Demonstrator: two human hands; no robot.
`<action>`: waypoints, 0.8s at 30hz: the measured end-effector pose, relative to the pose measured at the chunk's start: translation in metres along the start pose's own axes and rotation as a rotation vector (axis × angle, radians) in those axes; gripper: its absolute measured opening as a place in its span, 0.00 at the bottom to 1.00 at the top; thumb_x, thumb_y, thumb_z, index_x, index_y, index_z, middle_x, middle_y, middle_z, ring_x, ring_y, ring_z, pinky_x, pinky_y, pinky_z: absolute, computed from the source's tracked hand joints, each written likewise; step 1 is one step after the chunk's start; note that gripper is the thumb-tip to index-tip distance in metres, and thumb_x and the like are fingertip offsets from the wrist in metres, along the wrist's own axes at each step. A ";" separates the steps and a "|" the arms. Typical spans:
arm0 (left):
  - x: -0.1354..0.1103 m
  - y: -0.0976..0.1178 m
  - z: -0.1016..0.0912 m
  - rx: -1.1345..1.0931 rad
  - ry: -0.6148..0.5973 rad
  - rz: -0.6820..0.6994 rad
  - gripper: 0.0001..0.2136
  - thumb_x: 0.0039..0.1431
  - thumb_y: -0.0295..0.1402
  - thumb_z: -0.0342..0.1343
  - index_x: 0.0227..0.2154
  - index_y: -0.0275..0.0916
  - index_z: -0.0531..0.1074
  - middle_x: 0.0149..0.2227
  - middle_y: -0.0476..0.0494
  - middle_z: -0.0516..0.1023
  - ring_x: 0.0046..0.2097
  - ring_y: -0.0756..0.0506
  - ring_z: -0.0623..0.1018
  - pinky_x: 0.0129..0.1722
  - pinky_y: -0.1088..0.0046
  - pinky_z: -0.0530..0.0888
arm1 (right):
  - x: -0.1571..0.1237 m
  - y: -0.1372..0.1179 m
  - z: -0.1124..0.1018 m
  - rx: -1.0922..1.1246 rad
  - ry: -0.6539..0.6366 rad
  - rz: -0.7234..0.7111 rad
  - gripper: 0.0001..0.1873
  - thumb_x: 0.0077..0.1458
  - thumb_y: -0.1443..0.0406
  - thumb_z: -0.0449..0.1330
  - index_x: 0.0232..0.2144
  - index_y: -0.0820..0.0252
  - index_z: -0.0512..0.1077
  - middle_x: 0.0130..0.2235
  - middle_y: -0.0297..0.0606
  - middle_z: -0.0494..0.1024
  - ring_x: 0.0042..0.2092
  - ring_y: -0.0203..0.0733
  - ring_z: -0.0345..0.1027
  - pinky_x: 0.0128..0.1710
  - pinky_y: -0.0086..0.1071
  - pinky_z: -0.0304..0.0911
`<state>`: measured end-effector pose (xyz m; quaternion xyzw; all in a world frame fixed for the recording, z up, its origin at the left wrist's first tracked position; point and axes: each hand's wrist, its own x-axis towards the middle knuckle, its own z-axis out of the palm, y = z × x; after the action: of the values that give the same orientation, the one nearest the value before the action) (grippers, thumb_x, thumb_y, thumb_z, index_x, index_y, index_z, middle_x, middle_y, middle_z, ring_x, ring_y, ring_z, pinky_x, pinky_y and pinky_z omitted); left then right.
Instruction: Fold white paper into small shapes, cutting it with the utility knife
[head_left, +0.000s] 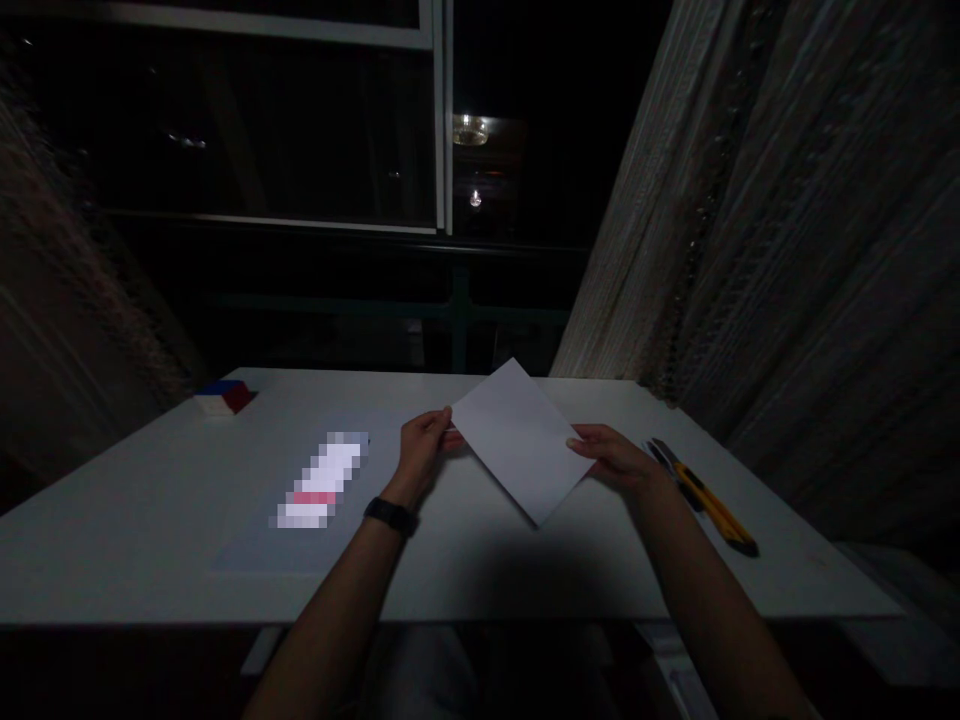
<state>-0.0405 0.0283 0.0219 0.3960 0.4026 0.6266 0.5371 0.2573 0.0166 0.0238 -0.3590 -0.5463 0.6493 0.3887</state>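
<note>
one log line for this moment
left hand: grips white paper | right hand: grips white paper | yellow cutter: on table, untouched

Home at night: white desk (187, 520), curtains (787, 250), dark window (262, 120).

Pixelated patch (321, 480) on table (150, 520); right hand's (619, 458) fingers (594, 467) mostly behind the paper sheet (517, 440).
</note>
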 end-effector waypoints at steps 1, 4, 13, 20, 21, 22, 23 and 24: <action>0.000 0.000 0.000 -0.002 0.000 0.003 0.16 0.43 0.40 0.64 0.30 0.31 0.73 0.29 0.40 0.78 0.28 0.46 0.78 0.29 0.70 0.75 | 0.000 0.000 0.000 0.002 -0.007 0.005 0.21 0.43 0.64 0.66 0.41 0.67 0.73 0.35 0.44 0.79 0.33 0.40 0.72 0.35 0.32 0.65; 0.000 -0.001 0.000 0.002 0.003 0.015 0.16 0.41 0.40 0.64 0.30 0.31 0.73 0.29 0.40 0.78 0.28 0.46 0.78 0.29 0.70 0.75 | -0.002 0.000 0.001 0.012 -0.063 0.005 0.21 0.44 0.65 0.66 0.42 0.68 0.73 0.36 0.44 0.78 0.34 0.40 0.72 0.35 0.31 0.64; -0.005 -0.003 0.003 0.089 -0.158 -0.084 0.15 0.42 0.40 0.64 0.26 0.32 0.72 0.23 0.44 0.75 0.23 0.49 0.74 0.25 0.74 0.73 | 0.004 0.005 0.021 0.121 -0.174 -0.049 0.29 0.43 0.64 0.66 0.49 0.63 0.67 0.44 0.45 0.75 0.42 0.43 0.71 0.44 0.36 0.63; -0.005 -0.013 0.000 -0.029 -0.322 -0.291 0.14 0.42 0.39 0.65 0.22 0.34 0.68 0.14 0.56 0.62 0.15 0.57 0.62 0.15 0.83 0.62 | 0.022 0.007 0.040 0.185 -0.084 -0.205 0.34 0.47 0.58 0.63 0.56 0.46 0.56 0.54 0.43 0.67 0.47 0.45 0.69 0.44 0.42 0.65; -0.006 -0.013 0.001 -0.029 -0.336 -0.318 0.13 0.41 0.38 0.65 0.22 0.34 0.69 0.15 0.55 0.64 0.15 0.57 0.63 0.16 0.83 0.62 | 0.026 0.006 0.045 0.134 -0.094 -0.235 0.41 0.42 0.62 0.67 0.57 0.44 0.54 0.58 0.42 0.62 0.51 0.46 0.66 0.48 0.43 0.63; -0.008 -0.012 0.002 -0.022 -0.349 -0.346 0.13 0.41 0.37 0.66 0.23 0.34 0.70 0.16 0.53 0.67 0.17 0.56 0.66 0.17 0.82 0.63 | 0.030 0.004 0.050 0.074 -0.102 -0.261 0.47 0.37 0.66 0.69 0.57 0.43 0.53 0.60 0.42 0.58 0.54 0.47 0.62 0.50 0.44 0.60; -0.010 -0.011 0.004 -0.011 -0.367 -0.377 0.13 0.40 0.37 0.66 0.23 0.33 0.71 0.18 0.51 0.70 0.18 0.55 0.68 0.18 0.81 0.64 | 0.035 0.001 0.055 0.014 -0.114 -0.280 0.51 0.33 0.69 0.70 0.58 0.42 0.53 0.61 0.41 0.56 0.57 0.48 0.58 0.53 0.45 0.57; -0.013 -0.010 0.005 0.003 -0.390 -0.408 0.13 0.40 0.36 0.66 0.23 0.33 0.71 0.19 0.49 0.71 0.19 0.54 0.69 0.19 0.80 0.65 | 0.041 -0.003 0.059 -0.035 -0.124 -0.313 0.52 0.32 0.69 0.71 0.58 0.42 0.53 0.61 0.41 0.56 0.59 0.48 0.53 0.55 0.46 0.52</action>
<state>-0.0306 0.0172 0.0136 0.4208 0.3640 0.4168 0.7188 0.1870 0.0281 0.0336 -0.2357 -0.6296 0.5922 0.4443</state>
